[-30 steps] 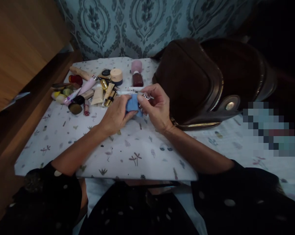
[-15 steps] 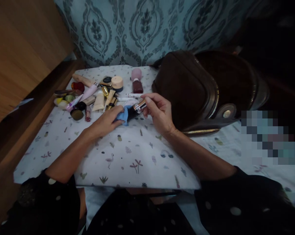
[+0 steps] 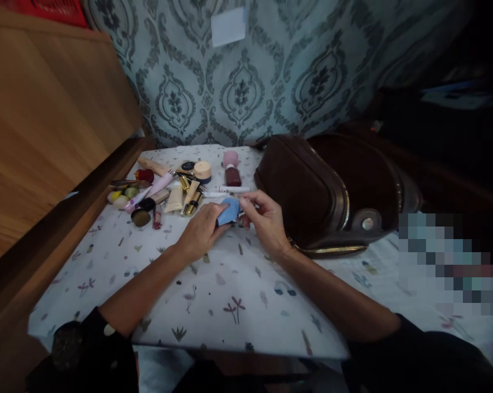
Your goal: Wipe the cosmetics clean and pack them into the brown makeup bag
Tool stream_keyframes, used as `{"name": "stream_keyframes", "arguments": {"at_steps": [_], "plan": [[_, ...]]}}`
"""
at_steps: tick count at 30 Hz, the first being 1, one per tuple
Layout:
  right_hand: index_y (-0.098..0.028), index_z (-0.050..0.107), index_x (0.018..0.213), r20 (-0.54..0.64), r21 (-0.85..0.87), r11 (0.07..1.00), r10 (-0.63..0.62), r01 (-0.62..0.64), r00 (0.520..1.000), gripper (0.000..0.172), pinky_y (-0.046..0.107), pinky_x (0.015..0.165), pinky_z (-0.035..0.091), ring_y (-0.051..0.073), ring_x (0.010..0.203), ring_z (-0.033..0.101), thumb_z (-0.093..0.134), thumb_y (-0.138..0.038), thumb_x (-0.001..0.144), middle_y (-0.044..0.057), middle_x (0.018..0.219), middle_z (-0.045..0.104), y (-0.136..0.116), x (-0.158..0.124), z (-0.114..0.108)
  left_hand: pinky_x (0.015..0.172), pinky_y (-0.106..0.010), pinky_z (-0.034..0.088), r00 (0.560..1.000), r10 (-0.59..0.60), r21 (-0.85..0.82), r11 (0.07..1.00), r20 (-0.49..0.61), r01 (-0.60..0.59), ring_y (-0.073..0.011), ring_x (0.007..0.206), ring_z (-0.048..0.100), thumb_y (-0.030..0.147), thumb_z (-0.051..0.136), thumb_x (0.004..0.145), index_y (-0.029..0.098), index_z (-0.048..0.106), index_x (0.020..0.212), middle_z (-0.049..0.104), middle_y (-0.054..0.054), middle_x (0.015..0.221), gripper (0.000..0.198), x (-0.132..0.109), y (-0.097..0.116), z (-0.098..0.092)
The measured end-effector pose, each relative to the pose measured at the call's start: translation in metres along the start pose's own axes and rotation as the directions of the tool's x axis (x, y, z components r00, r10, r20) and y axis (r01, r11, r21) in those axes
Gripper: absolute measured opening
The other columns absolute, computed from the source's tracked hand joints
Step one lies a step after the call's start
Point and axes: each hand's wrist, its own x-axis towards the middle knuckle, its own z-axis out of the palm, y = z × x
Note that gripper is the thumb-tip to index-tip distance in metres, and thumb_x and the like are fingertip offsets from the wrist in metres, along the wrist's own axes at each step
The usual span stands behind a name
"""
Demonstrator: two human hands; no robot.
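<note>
My left hand (image 3: 201,232) is closed around a small blue cloth (image 3: 228,210), pressed against a little cosmetic item. My right hand (image 3: 265,218) pinches that item from the right; the cloth and fingers cover nearly all of it. Both hands hover just above a white patterned tabletop (image 3: 214,289). A large dark brown bag (image 3: 332,191) lies right beside my right hand.
A cluster of cosmetics lies at the back left: cream tubes (image 3: 176,197), a round peach jar (image 3: 203,171), a dark red bottle with a pink cap (image 3: 231,168), a pink tube (image 3: 154,191). A wooden cabinet (image 3: 46,136) stands left, patterned wallpaper behind.
The silver and black item that showed between my hands half a second ago is now wrapped in the blue cloth. The camera has tilted up, showing more wall.
</note>
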Motion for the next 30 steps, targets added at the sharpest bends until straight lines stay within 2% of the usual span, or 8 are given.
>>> {"name": "stream_keyframes", "arguments": {"at_steps": [5, 10, 14, 18, 21, 25, 28, 30], "plan": [[-0.019, 0.072, 0.1, 0.108, 0.014, 1.0, 0.013, -0.014, 0.994, 0.032, 0.023, 0.047, 0.042, 0.008, 0.05, 0.05, 0.072, -0.046, 0.081, -0.005, 0.064, 0.057, -0.001, 0.001, -0.005, 0.081, -0.036, 0.051, 0.999, -0.041, -0.033, 0.999, -0.016, 0.041, -0.0227, 0.092, 0.06, 0.037, 0.053, 0.098, 0.019, 0.051, 0.117, 0.06, -0.007, 0.099, 0.027, -0.003, -0.012, -0.004], [-0.019, 0.071, 0.096, 0.119, 0.092, 0.995, 0.024, -0.035, 0.993, 0.034, 0.023, 0.048, 0.044, 0.009, 0.052, 0.052, 0.075, -0.048, 0.079, -0.002, 0.071, 0.063, 0.001, 0.002, -0.006, 0.082, -0.033, 0.05, 0.995, 0.085, 0.017, 0.996, -0.053, -0.085, -0.0199, 0.094, 0.059, 0.02, 0.05, 0.096, 0.019, 0.056, 0.111, 0.059, -0.008, 0.102, 0.016, -0.007, -0.018, -0.013], [-0.018, 0.066, 0.083, 0.059, 0.123, 0.988, 0.088, -0.094, 0.994, 0.036, 0.021, 0.044, 0.041, 0.008, 0.048, 0.051, 0.078, -0.051, 0.075, -0.002, 0.069, 0.063, 0.0, 0.002, -0.005, 0.078, -0.031, 0.049, 0.984, 0.125, 0.134, 0.981, 0.126, -0.142, -0.0197, 0.091, 0.057, 0.009, 0.053, 0.083, 0.018, 0.06, 0.091, 0.057, -0.008, 0.101, 0.014, -0.011, -0.027, -0.026], [-0.019, 0.063, 0.077, 0.051, 0.129, 0.987, 0.095, -0.1, 0.994, 0.037, 0.021, 0.042, 0.04, 0.007, 0.046, 0.048, 0.079, -0.051, 0.074, -0.002, 0.068, 0.061, -0.001, 0.002, -0.003, 0.075, -0.029, 0.047, 0.931, 0.0, 0.276, 0.955, 0.365, -0.109, -0.0202, 0.089, 0.056, 0.008, 0.054, 0.078, 0.02, 0.064, 0.088, 0.056, -0.006, 0.097, 0.018, -0.012, -0.032, -0.039], [-0.02, 0.066, 0.086, 0.049, 0.166, 0.982, 0.081, -0.088, 0.995, 0.033, 0.022, 0.043, 0.042, 0.007, 0.048, 0.049, 0.079, -0.048, 0.075, -0.003, 0.07, 0.063, -0.001, 0.003, -0.002, 0.072, -0.03, 0.046, 0.892, -0.09, 0.278, 0.96, 0.444, -0.041, -0.0207, 0.085, 0.057, 0.009, 0.053, 0.074, 0.02, 0.063, 0.085, 0.056, -0.005, 0.091, 0.019, -0.007, -0.031, -0.049], [-0.023, 0.07, 0.107, 0.081, 0.173, 0.981, 0.07, -0.083, 0.994, 0.037, 0.024, 0.05, 0.048, 0.009, 0.056, 0.054, 0.078, -0.043, 0.077, 0.0, 0.086, 0.069, 0.001, 0.003, -0.003, 0.071, -0.03, 0.046, 0.948, -0.106, 0.035, 0.994, 0.3, 0.1, -0.0187, 0.078, 0.056, 0.013, 0.054, 0.076, 0.02, 0.06, 0.087, 0.056, -0.002, 0.084, 0.015, 0.003, -0.016, -0.058], [-0.024, 0.07, 0.116, 0.116, 0.111, 0.991, 0.055, -0.068, 0.992, 0.041, 0.029, 0.057, 0.054, 0.011, 0.06, 0.058, 0.075, -0.041, 0.079, 0.001, 0.089, 0.07, 0.002, 0.002, -0.005, 0.084, -0.035, 0.048, 0.995, -0.047, -0.059, 0.997, 0.09, 0.053, -0.0214, 0.092, 0.057, 0.023, 0.057, 0.085, 0.02, 0.062, 0.098, 0.058, -0.005, 0.095, 0.014, 0.008, 0.0, -0.049], [-0.024, 0.07, 0.117, 0.122, 0.07, 0.996, 0.04, -0.049, 0.992, 0.041, 0.031, 0.059, 0.055, 0.011, 0.058, 0.058, 0.075, -0.041, 0.08, 0.0, 0.085, 0.07, 0.002, 0.003, -0.006, 0.09, -0.037, 0.047, 1.0, -0.001, -0.034, 0.999, 0.029, 0.002, -0.0228, 0.102, 0.055, 0.027, 0.057, 0.09, 0.021, 0.064, 0.103, 0.057, -0.008, 0.106, 0.016, 0.009, 0.006, -0.037]]}}
